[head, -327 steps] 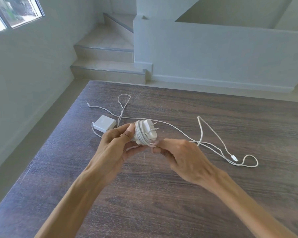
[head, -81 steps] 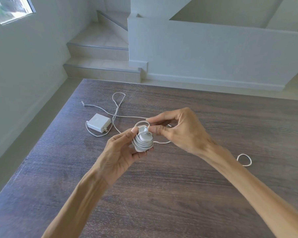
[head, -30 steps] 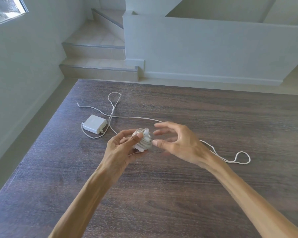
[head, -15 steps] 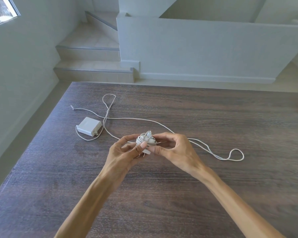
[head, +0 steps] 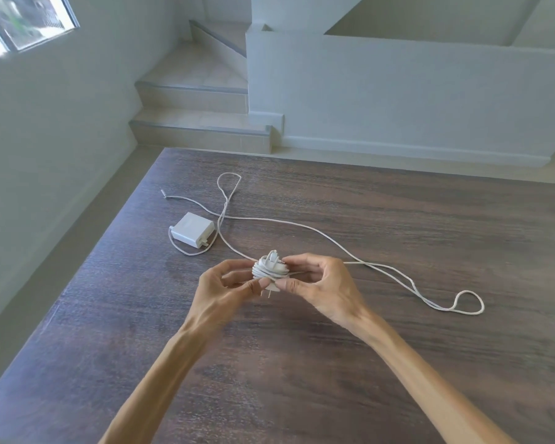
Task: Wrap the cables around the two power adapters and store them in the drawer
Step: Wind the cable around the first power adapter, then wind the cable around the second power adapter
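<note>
A small white power adapter [head: 270, 270], wound with its white cable, sits between both hands just above the dark wooden table [head: 398, 363]. Its metal prongs point down toward me. My left hand [head: 220, 291] pinches it from the left, and my right hand [head: 321, 288] grips it from the right with the thumb under it. A second white adapter [head: 193, 231] lies flat at the table's left, farther back. Its long cable [head: 302, 225] runs loose across the table to a loop [head: 468, 302] at the right. No drawer is in view.
The table's left edge drops to a grey floor beside a white wall. Beyond the far edge are tiled stair steps [head: 202, 123] and a low white wall [head: 414, 100]. A window [head: 23, 24] is at the top left.
The trailing cable end that my right hand was winding is now on the adapter. My right hand has closed back onto the bundle, and the prongs have turned down toward me.
</note>
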